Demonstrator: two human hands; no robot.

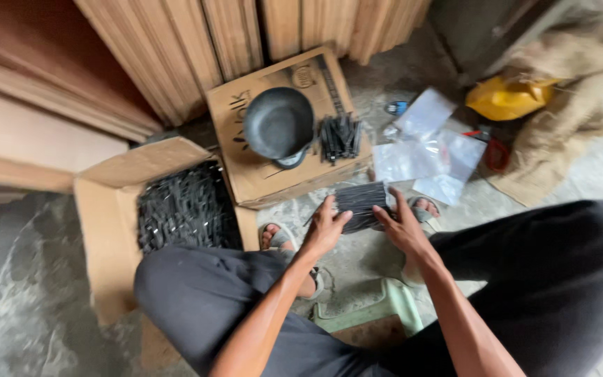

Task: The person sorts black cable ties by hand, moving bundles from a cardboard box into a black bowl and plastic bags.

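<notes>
Bundle of black rods (361,204) between both hands' grip.

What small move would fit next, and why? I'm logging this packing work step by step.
Probably set the bundle of black rods on the closed carton, beside the small pile of rods near the black bowl. Both the left hand and the right hand grip the bundle at its ends, squared up, just in front of that carton.

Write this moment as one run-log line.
left hand: holds bundle of black nails | right hand: holds same bundle | open box of nails: beside left knee
</notes>
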